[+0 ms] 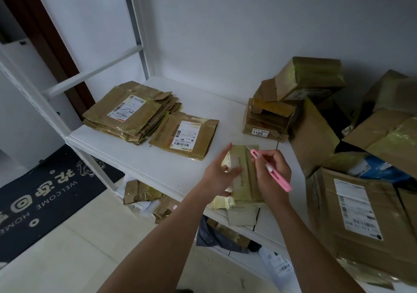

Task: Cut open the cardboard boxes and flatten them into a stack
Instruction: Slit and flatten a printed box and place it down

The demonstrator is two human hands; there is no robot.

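Note:
A small taped cardboard box (244, 175) lies at the front edge of the white shelf (158, 164). My left hand (220, 170) touches its left side with straight fingers. My right hand (272, 170) grips a pink box cutter (270, 168) like a pen, its blade tip over the box's top far edge. A stack of flattened boxes (128, 109) lies at the shelf's back left, with one more flattened box (185, 134) beside it.
Several unopened and half-open cardboard boxes (311, 80) pile up at the right, a large labelled box (361, 220) nearest me. Cardboard scraps (140, 194) lie on the lower shelf. A black doormat (40, 193) covers the floor at the left. White shelf posts (135, 21) rise behind.

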